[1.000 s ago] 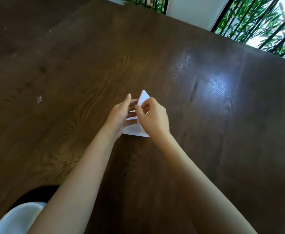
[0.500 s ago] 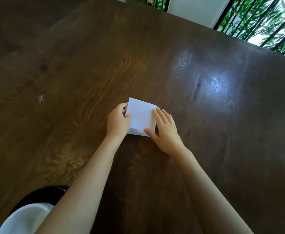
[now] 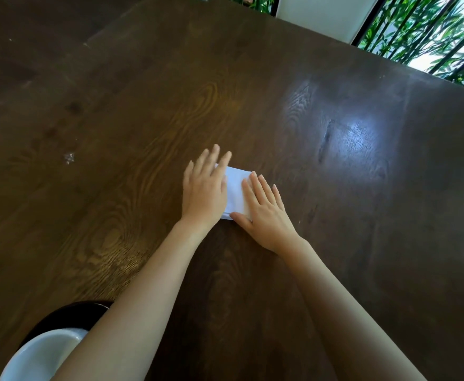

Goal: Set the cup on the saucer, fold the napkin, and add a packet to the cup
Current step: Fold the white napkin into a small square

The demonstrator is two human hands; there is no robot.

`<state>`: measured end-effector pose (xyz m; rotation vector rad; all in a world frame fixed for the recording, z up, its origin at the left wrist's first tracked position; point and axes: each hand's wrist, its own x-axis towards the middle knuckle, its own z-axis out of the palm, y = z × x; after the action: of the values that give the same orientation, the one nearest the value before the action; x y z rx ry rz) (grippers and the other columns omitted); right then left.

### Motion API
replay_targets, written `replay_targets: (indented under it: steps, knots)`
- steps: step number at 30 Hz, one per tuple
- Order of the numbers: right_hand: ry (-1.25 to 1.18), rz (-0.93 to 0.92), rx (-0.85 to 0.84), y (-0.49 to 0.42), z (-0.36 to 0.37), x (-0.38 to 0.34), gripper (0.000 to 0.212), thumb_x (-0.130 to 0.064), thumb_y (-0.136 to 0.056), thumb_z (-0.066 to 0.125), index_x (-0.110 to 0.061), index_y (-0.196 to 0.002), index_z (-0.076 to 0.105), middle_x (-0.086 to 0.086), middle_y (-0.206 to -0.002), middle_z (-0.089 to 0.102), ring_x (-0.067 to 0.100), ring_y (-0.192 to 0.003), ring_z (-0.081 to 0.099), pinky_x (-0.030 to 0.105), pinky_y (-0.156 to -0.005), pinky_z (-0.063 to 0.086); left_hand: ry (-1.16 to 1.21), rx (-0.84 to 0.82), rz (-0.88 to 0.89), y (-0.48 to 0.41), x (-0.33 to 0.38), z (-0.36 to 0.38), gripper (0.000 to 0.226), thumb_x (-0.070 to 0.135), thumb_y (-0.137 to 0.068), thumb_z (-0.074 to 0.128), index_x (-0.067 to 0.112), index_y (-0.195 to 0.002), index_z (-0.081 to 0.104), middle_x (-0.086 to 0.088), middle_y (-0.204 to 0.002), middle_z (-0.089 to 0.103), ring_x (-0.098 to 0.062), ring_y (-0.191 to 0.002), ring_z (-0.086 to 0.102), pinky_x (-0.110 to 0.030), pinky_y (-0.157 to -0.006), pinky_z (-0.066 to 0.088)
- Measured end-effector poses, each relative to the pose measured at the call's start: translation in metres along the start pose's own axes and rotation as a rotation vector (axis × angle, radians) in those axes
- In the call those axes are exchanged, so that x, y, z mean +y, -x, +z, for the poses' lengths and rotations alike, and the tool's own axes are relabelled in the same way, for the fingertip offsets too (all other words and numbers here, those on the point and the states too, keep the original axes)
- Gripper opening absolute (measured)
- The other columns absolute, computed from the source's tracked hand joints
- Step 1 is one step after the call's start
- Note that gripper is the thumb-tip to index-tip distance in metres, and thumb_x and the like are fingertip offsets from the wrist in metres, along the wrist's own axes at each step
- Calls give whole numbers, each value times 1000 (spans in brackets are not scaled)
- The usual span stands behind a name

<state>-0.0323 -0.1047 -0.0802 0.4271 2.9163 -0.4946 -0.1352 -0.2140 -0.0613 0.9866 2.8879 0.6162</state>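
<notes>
A folded white napkin (image 3: 235, 193) lies flat on the dark wooden table (image 3: 349, 215), near the middle. My left hand (image 3: 204, 188) rests palm down on its left part, fingers spread and stretched forward. My right hand (image 3: 265, 213) lies flat on its right part, with the thumb at the napkin's near edge. Only a strip of napkin shows between the two hands. At the bottom left, a white cup (image 3: 40, 356) stands on a black saucer (image 3: 71, 314), partly hidden by my left forearm. No packet is in view.
A small pale fleck (image 3: 69, 158) marks the table at the left. The table's far edge runs along a white wall panel (image 3: 324, 15). Dark railing bars with green plants (image 3: 428, 31) fill the top right.
The napkin went from raised and pinched between my fingers to lying flat. Both hands have opened and now press palm down on it, the left one sliding forward over its left side.
</notes>
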Motion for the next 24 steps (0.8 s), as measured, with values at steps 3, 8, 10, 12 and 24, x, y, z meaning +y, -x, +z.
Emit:
replay_targets:
  steps: [3, 8, 10, 12, 24]
  knots:
    - [36, 15, -6, 2, 4, 2, 76, -59, -94, 27, -16, -149, -3, 3, -159, -12, 16, -146, -14, 37, -117, -11, -205, -180, 46, -3, -7, 18, 51, 34, -100, 21, 25, -149, 10, -1, -160, 5, -20, -147, -3, -51, -117, -1]
    - [105, -12, 16, 1, 9, 8, 77, -64, -91, 17, -17, -148, -6, 0, -159, -11, 11, -144, -16, 36, -115, -15, -217, -189, 18, 3, -20, 30, 55, 40, -98, 14, 21, -149, 1, 3, -160, -1, -15, -146, -7, -46, -117, -3]
    - [106, -26, 18, 1, 8, 10, 79, -66, -88, 12, -18, -148, -8, -2, -158, -12, 8, -141, -19, 36, -116, -14, -204, -186, 24, 3, -22, 31, 56, 40, -98, 14, 20, -149, 0, 2, -160, -2, -15, -146, -7, -44, -117, -2]
    - [111, -36, 14, 1, 9, 12, 83, -70, -83, 4, -18, -148, -8, -3, -157, -15, 6, -139, -21, 37, -117, -14, -198, -192, 27, 4, -22, 30, 56, 40, -98, 13, 20, -149, 0, 2, -160, -2, -15, -146, -8, -43, -117, -1]
    - [-35, -108, 218, 22, -4, 19, 54, -51, -88, 49, -24, -135, 47, -2, -146, 42, 18, -140, 29, 40, -116, 20, -210, -186, 27, 3, -22, 33, 57, 41, -98, 14, 20, -149, 3, 0, -160, -1, -19, -147, -7, -45, -118, -2]
